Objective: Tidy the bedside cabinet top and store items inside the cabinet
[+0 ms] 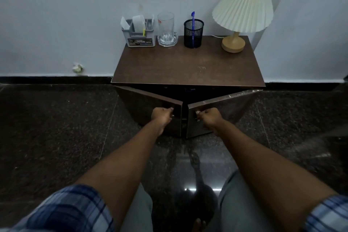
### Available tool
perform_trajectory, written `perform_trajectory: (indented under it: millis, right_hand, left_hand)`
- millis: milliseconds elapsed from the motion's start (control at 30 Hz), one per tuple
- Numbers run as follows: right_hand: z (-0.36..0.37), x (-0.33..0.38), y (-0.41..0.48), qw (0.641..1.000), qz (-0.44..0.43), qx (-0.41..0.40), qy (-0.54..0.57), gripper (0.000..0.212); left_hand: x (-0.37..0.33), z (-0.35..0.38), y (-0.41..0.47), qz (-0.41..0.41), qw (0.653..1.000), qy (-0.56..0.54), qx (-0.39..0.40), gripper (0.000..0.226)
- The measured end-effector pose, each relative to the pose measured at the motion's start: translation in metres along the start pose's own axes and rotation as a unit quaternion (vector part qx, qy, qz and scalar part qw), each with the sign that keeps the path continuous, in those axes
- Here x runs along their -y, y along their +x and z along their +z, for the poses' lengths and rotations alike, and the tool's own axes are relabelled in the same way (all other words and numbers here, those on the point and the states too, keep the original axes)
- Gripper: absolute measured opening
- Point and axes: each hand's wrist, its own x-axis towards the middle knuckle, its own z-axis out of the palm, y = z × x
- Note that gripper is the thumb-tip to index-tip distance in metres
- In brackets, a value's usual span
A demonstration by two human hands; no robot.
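Against the wall, the cabinet top (188,64) looks mostly bare.

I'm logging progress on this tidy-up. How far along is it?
Done, apparently: the cabinet top looks orderly, with grey organiser, glass, mesh pen cup and lamp lined along the back. In hand: left hand and right hand each grip a door handle, left door and right door ajar. Left: bringing the doors shut, if storing is finished; the inside is too dark to tell.
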Motion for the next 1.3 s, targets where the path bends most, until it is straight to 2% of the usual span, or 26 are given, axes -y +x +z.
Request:
perform_trajectory:
  millis: [300, 533, 700, 900, 1000, 1133, 1300]
  right_hand:
    - [0.013, 0.018, 0.023, 0.999, -0.014, -0.032, -0.025, 0.039]
    - [0.018, 0.04, 0.042, 0.998, -0.007, -0.052, -0.027, 0.033]
    - [0.021, 0.047, 0.055, 0.997, -0.007, -0.074, -0.029, 0.038]
    - [0.024, 0.044, 0.062, 0.997, -0.005, -0.082, -0.002, 0.032]
    - [0.022, 0.047, 0.06, 0.997, -0.001, -0.082, -0.009, 0.03]
    - [0.023, 0.051, 0.055, 0.995, 0.005, -0.093, -0.016, 0.034]
    - [0.017, 0.054, 0.05, 0.997, -0.008, -0.072, -0.019, 0.042]
  left_hand:
    - [-0.015, 0.014, 0.018, 0.012, 1.0, 0.004, -0.017, 0.03]
    - [-0.032, 0.027, 0.034, 0.011, 0.999, 0.019, -0.044, 0.031]
    - [-0.043, 0.03, 0.042, -0.004, 1.0, 0.007, -0.026, 0.024]
    - [-0.045, 0.029, 0.052, -0.019, 1.0, -0.006, -0.022, 0.022]
    - [-0.041, 0.032, 0.053, -0.009, 0.999, 0.024, -0.038, 0.025]
    - [-0.036, 0.03, 0.044, 0.046, 0.989, 0.114, -0.078, 0.04]
    - [-0.041, 0.022, 0.024, 0.06, 0.985, 0.155, -0.037, 0.04]
